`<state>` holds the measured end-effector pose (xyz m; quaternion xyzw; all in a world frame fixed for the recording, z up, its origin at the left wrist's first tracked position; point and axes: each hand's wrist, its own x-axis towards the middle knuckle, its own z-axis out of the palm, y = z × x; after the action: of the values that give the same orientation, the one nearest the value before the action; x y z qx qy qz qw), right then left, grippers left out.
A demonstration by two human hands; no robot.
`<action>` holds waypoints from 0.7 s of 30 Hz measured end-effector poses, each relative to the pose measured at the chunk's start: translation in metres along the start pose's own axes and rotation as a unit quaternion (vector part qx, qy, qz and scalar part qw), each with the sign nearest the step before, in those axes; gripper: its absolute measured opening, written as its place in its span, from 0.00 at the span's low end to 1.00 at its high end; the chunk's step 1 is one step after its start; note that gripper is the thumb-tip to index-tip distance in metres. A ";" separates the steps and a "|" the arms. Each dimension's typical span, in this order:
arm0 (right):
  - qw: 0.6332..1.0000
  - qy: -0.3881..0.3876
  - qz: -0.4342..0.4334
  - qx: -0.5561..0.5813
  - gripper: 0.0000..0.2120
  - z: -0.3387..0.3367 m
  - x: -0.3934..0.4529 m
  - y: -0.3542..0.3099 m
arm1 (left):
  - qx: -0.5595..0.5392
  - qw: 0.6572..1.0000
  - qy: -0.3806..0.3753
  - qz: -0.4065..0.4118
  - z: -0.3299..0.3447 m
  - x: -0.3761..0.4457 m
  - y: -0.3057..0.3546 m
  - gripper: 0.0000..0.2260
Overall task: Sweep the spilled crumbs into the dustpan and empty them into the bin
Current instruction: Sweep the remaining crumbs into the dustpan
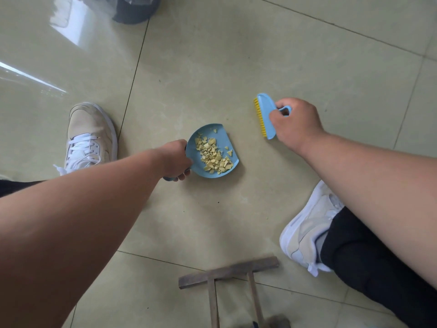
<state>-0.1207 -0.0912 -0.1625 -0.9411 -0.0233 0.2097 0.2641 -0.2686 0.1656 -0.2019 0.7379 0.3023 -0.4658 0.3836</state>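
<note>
A small blue dustpan (224, 138) rests on the tiled floor at the centre, holding a pile of pale yellow crumbs (214, 156). My left hand (173, 158) grips its handle on the left side, which the fingers mostly hide. To the right, my right hand (295, 123) is closed on the loop handle of a blue hand brush (266, 113) with yellow bristles, about a hand's width from the dustpan's open edge. A dark bin (136, 8) with a clear liner stands at the top edge, partly out of frame.
My left shoe (88, 136) is planted left of the dustpan, and my right shoe (307, 230) lies lower right beside a black trouser leg. A wooden frame piece (227, 272) lies on the floor at the bottom centre. Glossy tiles stretch between the dustpan and the bin.
</note>
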 end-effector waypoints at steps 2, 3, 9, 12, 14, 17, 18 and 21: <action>0.998 0.049 0.002 -0.024 0.12 -0.018 0.014 0.015 | -0.026 1.000 0.006 0.003 0.002 0.002 0.004 0.08; 0.997 0.069 0.005 -0.039 0.11 -0.027 0.021 0.024 | -0.033 0.999 0.009 0.006 0.004 0.002 0.007 0.07; 0.985 0.115 0.049 -0.120 0.12 -0.069 0.043 0.084 | -0.052 0.998 0.010 0.019 0.013 0.009 0.024 0.09; 0.984 0.093 0.070 -0.135 0.11 -0.073 0.043 0.103 | -0.054 0.998 0.011 0.019 0.018 0.011 0.035 0.08; 0.986 0.070 0.063 -0.140 0.10 -0.067 0.040 0.106 | -0.049 0.998 0.014 0.022 0.021 0.013 0.042 0.08; 0.989 0.034 0.005 -0.146 0.09 -0.047 0.034 0.093 | -0.045 0.998 0.021 0.026 0.023 0.015 0.050 0.08; 0.989 0.024 -0.020 -0.147 0.09 -0.038 0.031 0.084 | -0.045 0.998 0.023 0.026 0.023 0.016 0.053 0.09; 0.988 -0.019 -0.089 -0.127 0.11 -0.010 0.020 0.053 | -0.044 0.998 0.030 0.022 0.021 0.018 0.058 0.09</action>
<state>-0.1016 -0.1387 -0.1895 -0.9569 -0.1384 0.1988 0.1601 -0.2247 0.1188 -0.2075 0.7401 0.3175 -0.4212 0.4171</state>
